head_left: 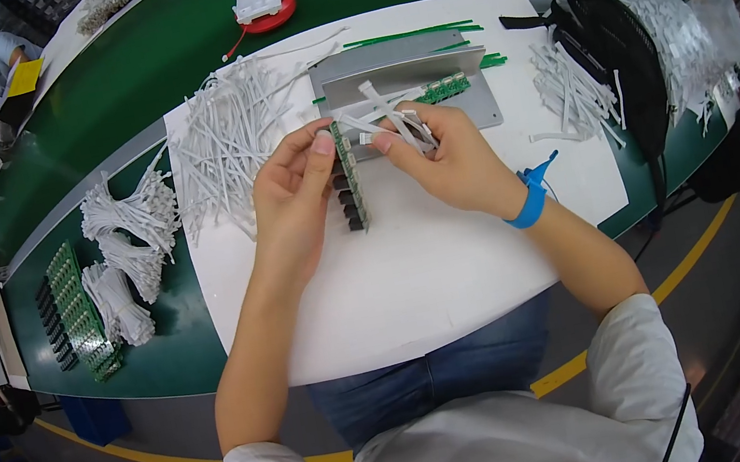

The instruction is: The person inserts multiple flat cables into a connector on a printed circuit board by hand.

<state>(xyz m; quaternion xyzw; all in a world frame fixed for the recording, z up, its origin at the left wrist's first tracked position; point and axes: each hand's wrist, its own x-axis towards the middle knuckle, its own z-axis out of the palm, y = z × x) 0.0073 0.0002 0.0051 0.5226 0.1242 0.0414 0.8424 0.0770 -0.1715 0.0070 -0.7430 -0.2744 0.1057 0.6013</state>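
My left hand point(294, 177) pinches the upper end of a narrow green circuit board strip point(350, 180), held upright over the white sheet. Black connector blocks line the lower part of its left edge. Close to its right side, my right hand point(448, 159) has its fingers closed around several short white cables point(405, 117) with white plugs; one plug is near the top of the board, and whether it touches cannot be made out. Behind the hands stands a grey metal fixture point(400, 59) with an upright plate. Another green board strip point(446, 88) rests at it. A blue band point(531, 201) circles my right wrist.
Loose white cables point(232, 137) pile up at the left of the white sheet point(384, 317), more point(570, 90) at the right. Cable bundles point(130, 232) and green boards point(82, 309) lie farther left. A black bag point(608, 44) is at right, a red reel point(270, 15) at the back.
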